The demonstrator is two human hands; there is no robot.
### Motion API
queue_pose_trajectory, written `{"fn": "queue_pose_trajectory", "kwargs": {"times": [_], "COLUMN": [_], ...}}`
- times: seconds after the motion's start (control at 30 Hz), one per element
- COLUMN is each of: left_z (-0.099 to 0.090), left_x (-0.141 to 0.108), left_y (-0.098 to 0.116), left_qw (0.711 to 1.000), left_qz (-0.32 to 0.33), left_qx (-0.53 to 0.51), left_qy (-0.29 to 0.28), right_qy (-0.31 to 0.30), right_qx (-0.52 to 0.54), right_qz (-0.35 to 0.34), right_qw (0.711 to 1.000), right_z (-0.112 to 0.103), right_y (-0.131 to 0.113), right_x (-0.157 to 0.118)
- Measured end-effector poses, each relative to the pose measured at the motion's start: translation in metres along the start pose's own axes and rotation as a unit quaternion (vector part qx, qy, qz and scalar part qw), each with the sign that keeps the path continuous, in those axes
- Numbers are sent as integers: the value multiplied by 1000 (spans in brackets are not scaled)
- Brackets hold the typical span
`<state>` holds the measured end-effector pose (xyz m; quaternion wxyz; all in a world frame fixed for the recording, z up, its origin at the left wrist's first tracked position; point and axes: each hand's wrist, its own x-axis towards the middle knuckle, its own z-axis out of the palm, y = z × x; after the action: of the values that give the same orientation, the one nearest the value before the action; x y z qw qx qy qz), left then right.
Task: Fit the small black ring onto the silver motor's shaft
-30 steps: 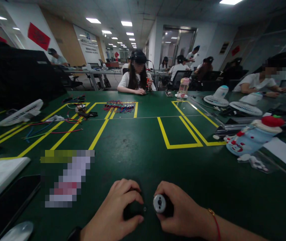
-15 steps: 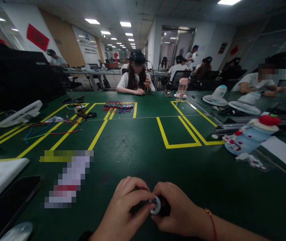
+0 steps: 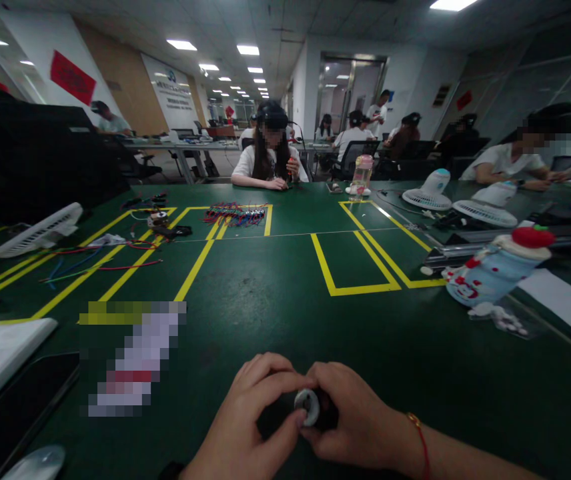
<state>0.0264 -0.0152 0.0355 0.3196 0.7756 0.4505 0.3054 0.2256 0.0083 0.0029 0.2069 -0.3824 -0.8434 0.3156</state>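
The right hand (image 3: 353,417) has its grip wrapped round a metal-ended cylinder (image 3: 313,411) at the green bench's (image 3: 245,320) near middle; the left hand's (image 3: 260,407) thumb and forefinger touch that end, whether pinching anything cannot be told. A blue bottle (image 3: 494,273) is right; red-and-blue wires (image 3: 238,215) lie far left of centre.

Open-plan ofc w/ swivel chairs (image 3: 358,157), ceiling lts (image 3: 182,45), wall sign (image 3: 173,93).
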Motion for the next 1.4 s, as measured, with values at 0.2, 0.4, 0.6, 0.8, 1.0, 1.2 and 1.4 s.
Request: {"fn": "queue_pose_trajectory", "kwargs": {"times": [0.2, 0.4, 0.6, 0.8, 1.0, 1.2, 1.4], "left_z": [-9, -16, -18, -16, -17, -5, 3], "left_x": [-6, -4, -5, -7, -6, -5, 2], "left_y": [-25, -41, -42, -52, -53, -36, -13], "left_qw": [997, 995, 994, 990, 990, 997, 998], "left_qz": [-64, -82, -86, -100, -101, -43, 24], "left_qx": [-39, -44, -68, -101, -103, -67, -42], "left_qy": [15, -22, -18, 2, 4, -5, -38], "right_qy": [-4, -2, -2, -4, -2, 12, 3], "right_qx": [26, 41, 51, 59, 61, 57, 40], "right_qz": [11, 15, 9, 15, 17, 16, 21], "right_qw": [1000, 999, 999, 998, 998, 998, 999], "right_z": [-2, -3, -3, -4, -3, 2, 1], "right_y": [3, 5, 6, 6, 7, 9, 5], "right_x": [-3, -5, -5, -8, -7, -5, -3]}}
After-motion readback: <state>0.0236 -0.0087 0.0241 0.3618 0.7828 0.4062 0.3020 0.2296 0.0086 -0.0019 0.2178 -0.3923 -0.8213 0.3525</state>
